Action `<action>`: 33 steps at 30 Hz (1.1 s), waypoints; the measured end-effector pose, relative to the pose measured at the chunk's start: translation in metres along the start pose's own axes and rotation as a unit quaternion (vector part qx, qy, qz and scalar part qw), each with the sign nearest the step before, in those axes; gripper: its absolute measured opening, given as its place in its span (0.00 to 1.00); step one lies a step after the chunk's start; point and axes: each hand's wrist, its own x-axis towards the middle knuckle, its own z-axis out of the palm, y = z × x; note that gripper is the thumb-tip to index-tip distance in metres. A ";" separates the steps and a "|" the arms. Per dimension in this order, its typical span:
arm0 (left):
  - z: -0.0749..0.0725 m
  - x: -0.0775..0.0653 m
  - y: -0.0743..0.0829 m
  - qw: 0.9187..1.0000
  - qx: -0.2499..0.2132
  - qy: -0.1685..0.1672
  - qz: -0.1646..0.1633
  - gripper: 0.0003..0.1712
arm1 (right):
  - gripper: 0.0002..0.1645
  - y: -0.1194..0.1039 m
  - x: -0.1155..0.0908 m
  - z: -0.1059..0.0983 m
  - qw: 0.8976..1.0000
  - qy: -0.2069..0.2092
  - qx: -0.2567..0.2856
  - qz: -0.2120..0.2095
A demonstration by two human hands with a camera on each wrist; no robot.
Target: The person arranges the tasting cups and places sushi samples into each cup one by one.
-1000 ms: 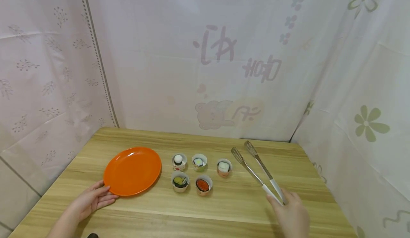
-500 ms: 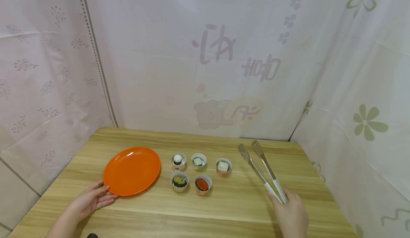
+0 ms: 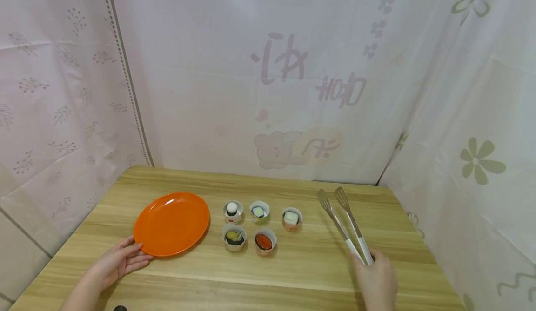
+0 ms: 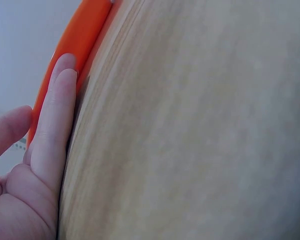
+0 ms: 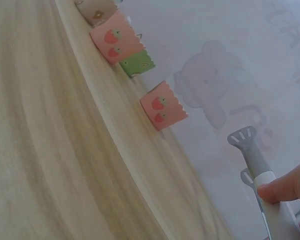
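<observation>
My left hand (image 3: 119, 262) holds the near-left rim of a round orange plate (image 3: 171, 225). The thumb is at the rim and the straight fingers (image 4: 55, 115) lie along its outer side, low over the wood. On the right, my right hand (image 3: 375, 276) grips metal tongs (image 3: 356, 225) by their white handles. Their slotted tips stand apart with nothing between them, pointing toward the back. Between the hands stand several paper cups with sushi pieces: a white-topped one (image 3: 231, 210), a pale square roll (image 3: 258, 212), a white block (image 3: 291, 218), a yellow-green-topped one (image 3: 234, 237) and red roe (image 3: 264, 242).
A wood-grain table (image 3: 268, 287) carries everything, with patterned white curtains (image 3: 201, 92) along its back and sides. A small dark round object (image 3: 120, 308) shows at the bottom edge, near the left forearm. The right wrist view shows a strawberry-print cup (image 5: 162, 107) left of the tongs.
The tongs have swung to the right, their tips moving away from the cups and closer together. My left hand and the plate have stayed put.
</observation>
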 end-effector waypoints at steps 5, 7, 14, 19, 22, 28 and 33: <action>0.000 0.000 0.000 1.000 0.001 0.002 -0.001 0.44 | 0.36 0.005 0.002 0.006 1.000 0.006 0.013 0.006; 0.000 0.000 0.000 1.000 0.001 0.002 -0.001 0.44 | 0.35 0.006 0.004 0.008 1.000 0.010 0.019 0.008; 0.001 0.000 0.000 1.000 0.001 0.000 0.000 0.44 | 0.33 0.003 0.008 0.016 0.999 0.040 0.029 0.011; 0.000 0.000 0.001 1.000 0.002 -0.002 0.001 0.44 | 0.32 0.003 0.010 0.022 0.998 0.050 0.032 0.022; 0.000 0.000 0.000 1.000 0.005 -0.007 0.002 0.44 | 0.32 0.003 0.011 0.025 0.998 0.056 0.029 0.027; 0.000 -0.001 0.001 1.000 0.005 -0.008 0.005 0.44 | 0.34 0.004 0.015 0.032 0.997 0.057 0.027 0.046; 0.000 0.000 0.001 1.000 0.009 -0.012 0.005 0.44 | 0.33 0.006 0.017 0.037 0.997 0.057 0.019 0.055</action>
